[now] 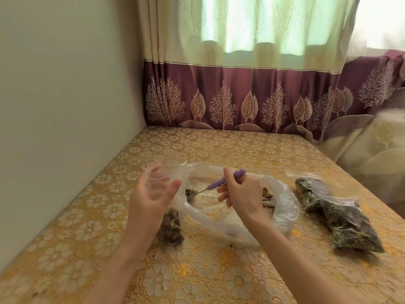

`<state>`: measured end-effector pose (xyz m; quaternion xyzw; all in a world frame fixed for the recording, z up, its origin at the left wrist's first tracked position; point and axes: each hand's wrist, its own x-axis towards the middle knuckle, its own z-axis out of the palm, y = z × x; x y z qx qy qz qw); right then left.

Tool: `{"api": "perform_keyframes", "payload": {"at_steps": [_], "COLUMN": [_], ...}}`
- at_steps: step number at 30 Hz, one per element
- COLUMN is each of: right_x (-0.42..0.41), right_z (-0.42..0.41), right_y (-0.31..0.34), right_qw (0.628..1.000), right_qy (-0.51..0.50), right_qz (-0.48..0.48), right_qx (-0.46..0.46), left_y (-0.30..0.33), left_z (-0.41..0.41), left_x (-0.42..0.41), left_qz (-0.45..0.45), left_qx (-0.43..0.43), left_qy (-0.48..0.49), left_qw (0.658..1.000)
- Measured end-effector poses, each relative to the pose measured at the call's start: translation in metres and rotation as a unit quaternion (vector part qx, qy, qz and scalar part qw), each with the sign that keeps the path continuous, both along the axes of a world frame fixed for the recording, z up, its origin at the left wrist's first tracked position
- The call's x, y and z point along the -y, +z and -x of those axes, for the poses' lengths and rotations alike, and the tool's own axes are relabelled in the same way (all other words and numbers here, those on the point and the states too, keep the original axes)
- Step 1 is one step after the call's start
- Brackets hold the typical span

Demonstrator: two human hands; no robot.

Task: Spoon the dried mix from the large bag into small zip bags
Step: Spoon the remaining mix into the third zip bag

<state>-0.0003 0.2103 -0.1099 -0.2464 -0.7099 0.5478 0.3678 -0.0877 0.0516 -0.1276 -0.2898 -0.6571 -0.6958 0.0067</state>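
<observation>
Your right hand point(237, 194) has its thumb and curled fingers pinched round the lilac ribbed plastic handle of a small metal-shafted spoon point(221, 182), the handle end poking out past your knuckles toward 1 o'clock and the shaft running down toward 8 o'clock. Its bowl sits at the small bag's side with a bit of brown dried mix point(190, 192) on it, though blur makes the bowl itself hard to read. Your left hand point(151, 194) has thumb and fingers curved wide apart around the mouth of a small clear zip bag point(163, 178), holding it open in a round loop; the bag hangs down behind your palm, and its lower part, dark with mix, shows at 6 o'clock of that hand, resting on the table. Under your right hand lies the large crumpled clear plastic bag point(282, 207), its mouth wide open and nearly flat, with a few brown pieces left at its 3 o'clock side, partly hidden by your wrist. At 3 o'clock of it, apart from it, lie two filled zip bags point(341, 218) of dark green-brown mix, overlapping. All rest on a gold tablecloth with embossed flower pattern point(219, 277). A plain pale wall runs at 9 o'clock; a cream and maroon curtain with tree and leaf print point(241, 88) hangs at 12 o'clock, daylight behind it.
</observation>
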Motion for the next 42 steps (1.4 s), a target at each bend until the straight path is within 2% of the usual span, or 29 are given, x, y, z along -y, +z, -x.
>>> {"api": "perform_keyframes", "payload": {"at_steps": [3, 6, 12, 15, 17, 24, 29, 33, 37, 42], "right_x": [0.006, 0.006, -0.006, -0.01, -0.01, -0.014, -0.019, -0.025, -0.031, -0.026], "right_z": [0.009, 0.014, 0.011, 0.01, 0.011, 0.005, -0.007, -0.021, -0.032, -0.037], "right_y": [-0.003, -0.009, -0.016, -0.015, -0.015, -0.014, -0.002, 0.014, 0.039, 0.071], "right_qw": [0.999, 0.987, 0.914, 0.879, 0.869, 0.864, 0.882, 0.908, 0.945, 0.953], "right_qy": [0.009, 0.04, 0.123, 0.138, 0.14, 0.132, 0.112, 0.093, 0.087, 0.103], "right_qz": [0.044, 0.153, 0.387, 0.456, 0.473, 0.485, 0.457, 0.406, 0.311, 0.262], "right_qx": [-0.012, -0.01, -0.012, -0.02, -0.024, -0.02, -0.019, -0.03, -0.06, -0.108], "left_y": [0.0, 0.0, 0.0, 0.002, 0.004, 0.007, 0.008, 0.008, 0.007, 0.005], "left_z": [0.0, 0.0, 0.002, 0.001, 0.002, 0.003, 0.002, 0.0, 0.0, 0.0], "left_x": [0.0, -0.001, 0.0, 0.0, 0.001, 0.004, 0.004, 0.003, 0.003, 0.004], "left_qz": [-0.005, -0.011, -0.009, -0.015, -0.024, -0.037, -0.031, -0.025, -0.02, 0.001], "left_qx": [0.0, 0.002, 0.003, 0.004, 0.012, 0.018, 0.02, 0.013, 0.021, 0.024], "left_qy": [-0.002, -0.004, 0.0, 0.009, 0.016, 0.045, 0.032, 0.016, 0.004, 0.004], "left_qw": [1.0, 1.0, 1.0, 1.0, 1.0, 0.998, 0.999, 0.999, 1.0, 1.0]}}
